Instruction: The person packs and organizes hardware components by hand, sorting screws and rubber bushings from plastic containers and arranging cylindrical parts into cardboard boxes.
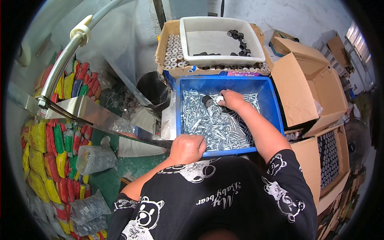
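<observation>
The work looks to be in mid-course; loose silvery screws (196, 120) cover much of the floor of the blue bin (272, 102), so plenty appears left, while a few black round pieces (235, 34) lie in the white tray (206, 38); whether those are finished or waiting, I cannot tell.

The right hand (231, 100) reaches into the bin, its fingers bent down over the screws, a small white patch showing at their tips; I cannot tell whether they are clamped on something; a black cylinder (207, 101) lies among the screws just left of them. The left hand (188, 148) rests at the bin's near left rim, fingers curled in together, nothing visibly held.

The tray sits on a cardboard box (161, 54) packed with pale ringed pieces (171, 52); at the right, an open carton (294, 86) stands above a lower carton (306, 154) filled with rows of dark round pieces (328, 160); a dark tub (154, 86) stands left of the bin; its contents are unclear.
</observation>
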Tool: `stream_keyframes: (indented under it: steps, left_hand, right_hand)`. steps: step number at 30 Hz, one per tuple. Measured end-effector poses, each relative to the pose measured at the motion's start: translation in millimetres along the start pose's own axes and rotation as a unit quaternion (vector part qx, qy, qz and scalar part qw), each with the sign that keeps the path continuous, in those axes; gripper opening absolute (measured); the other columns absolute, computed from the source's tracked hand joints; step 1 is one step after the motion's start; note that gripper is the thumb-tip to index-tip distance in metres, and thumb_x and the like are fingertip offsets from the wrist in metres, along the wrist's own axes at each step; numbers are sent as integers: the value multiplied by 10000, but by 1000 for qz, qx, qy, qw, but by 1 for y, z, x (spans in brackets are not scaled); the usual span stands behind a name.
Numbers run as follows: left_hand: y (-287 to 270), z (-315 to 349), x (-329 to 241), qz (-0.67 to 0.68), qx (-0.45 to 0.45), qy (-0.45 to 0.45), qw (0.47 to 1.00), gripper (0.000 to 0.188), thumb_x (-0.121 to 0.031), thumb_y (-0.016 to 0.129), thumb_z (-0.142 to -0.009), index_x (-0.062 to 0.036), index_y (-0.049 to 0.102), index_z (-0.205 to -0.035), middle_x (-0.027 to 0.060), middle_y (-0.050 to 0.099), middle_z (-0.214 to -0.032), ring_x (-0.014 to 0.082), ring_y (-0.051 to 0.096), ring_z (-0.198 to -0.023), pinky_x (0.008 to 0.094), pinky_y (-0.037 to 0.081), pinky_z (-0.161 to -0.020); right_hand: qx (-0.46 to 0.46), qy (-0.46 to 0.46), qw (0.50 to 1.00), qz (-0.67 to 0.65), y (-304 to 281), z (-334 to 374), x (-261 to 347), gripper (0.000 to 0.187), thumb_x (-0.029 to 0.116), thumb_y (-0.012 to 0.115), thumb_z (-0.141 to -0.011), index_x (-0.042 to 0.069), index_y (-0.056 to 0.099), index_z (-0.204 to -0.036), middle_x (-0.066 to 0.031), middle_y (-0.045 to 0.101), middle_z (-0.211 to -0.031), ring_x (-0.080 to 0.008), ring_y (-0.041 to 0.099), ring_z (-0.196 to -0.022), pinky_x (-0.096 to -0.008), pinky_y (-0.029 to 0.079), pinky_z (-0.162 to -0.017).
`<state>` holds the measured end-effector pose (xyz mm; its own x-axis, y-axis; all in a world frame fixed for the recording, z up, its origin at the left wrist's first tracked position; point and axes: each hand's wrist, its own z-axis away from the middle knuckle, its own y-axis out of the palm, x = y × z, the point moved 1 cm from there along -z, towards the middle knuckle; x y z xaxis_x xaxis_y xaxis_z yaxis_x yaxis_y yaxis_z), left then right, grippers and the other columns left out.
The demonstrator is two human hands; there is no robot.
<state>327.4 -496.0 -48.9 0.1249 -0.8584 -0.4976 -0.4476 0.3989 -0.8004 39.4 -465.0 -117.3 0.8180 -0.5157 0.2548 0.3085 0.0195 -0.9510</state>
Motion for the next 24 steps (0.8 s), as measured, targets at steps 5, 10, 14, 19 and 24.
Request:
stream_keyframes:
  steps: [5,10,14,19,24]
  left_hand:
    - [2,0,3,6,1,3,1000,124,-151,619,-797,-49,645,-732,133,621,-654,333,611,-624,445,480,-602]
    - [1,1,3,-10,2,17,1000,140,-159,610,-806,-52,637,-721,131,605,-634,331,612,-618,452,476,-594]
    - [3,4,6,0,-4,12,1000,142,-153,621,-791,-53,619,-690,128,596,-619,332,604,-600,454,474,-587]
    - [5,6,9,9,-35,35,999,156,-143,627,-777,-62,594,-648,112,588,-599,312,596,-569,436,462,-546]
    - [7,2,14,1,-57,52,997,149,-133,633,-746,-78,574,-621,86,565,-561,276,578,-515,401,454,-510]
  right_hand:
    - [1,-5,999,-47,-5,4,-1,440,329,708,-801,36,600,-1112,-150,636,-1140,-307,601,-1065,-423,490,-863]
    - [134,-31,752,-644,-52,16,-23,434,292,663,-890,42,533,-1220,-66,619,-989,-147,534,-645,-251,427,-482]
    - [59,-223,533,-814,-135,36,8,460,392,584,-936,90,470,-1264,-85,576,-972,-139,509,-625,-197,344,-395]
    - [-75,-88,899,-422,-226,-17,18,277,277,669,-855,118,587,-1067,-69,598,-806,-143,509,-499,-290,409,-449]
    - [4,61,993,97,-210,-88,-2,351,212,749,-697,182,700,-1043,-100,694,-986,-268,651,-938,-366,517,-805]
